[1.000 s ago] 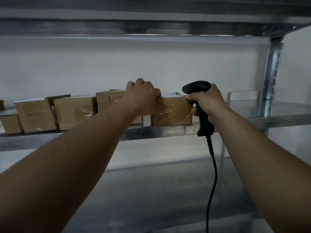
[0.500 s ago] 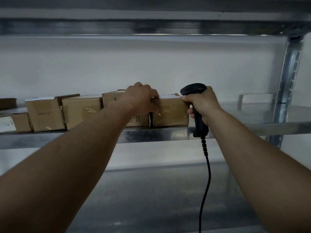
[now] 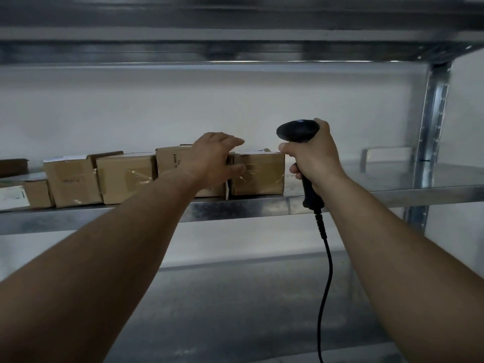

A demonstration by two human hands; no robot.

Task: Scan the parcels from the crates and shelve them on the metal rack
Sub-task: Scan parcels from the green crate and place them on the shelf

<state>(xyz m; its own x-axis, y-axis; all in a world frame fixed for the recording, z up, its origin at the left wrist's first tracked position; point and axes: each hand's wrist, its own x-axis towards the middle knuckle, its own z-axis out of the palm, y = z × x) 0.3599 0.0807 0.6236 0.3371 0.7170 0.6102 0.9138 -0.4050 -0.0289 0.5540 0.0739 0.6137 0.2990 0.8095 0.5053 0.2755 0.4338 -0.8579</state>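
Note:
A row of brown cardboard parcels stands on the metal rack's middle shelf [image 3: 392,197]. The rightmost parcel [image 3: 262,176] is taped and carries a white label on top. My left hand [image 3: 212,161] is spread in front of that parcel and its neighbour [image 3: 170,159], fingers straight, thumb against the rightmost parcel's front. My right hand [image 3: 314,158] grips a black corded barcode scanner [image 3: 297,129] just right of that parcel, its head pointing left.
More parcels [image 3: 123,176] fill the shelf to the left. The shelf's right part is bare up to the upright post [image 3: 429,127]. A lower shelf [image 3: 235,310] lies below, and the scanner cable [image 3: 326,271] hangs in front of it. A white wall is behind.
My left hand has let go of the rightmost parcel's top and opened, fingers now straight in front of it. My right hand with the scanner has risen a little.

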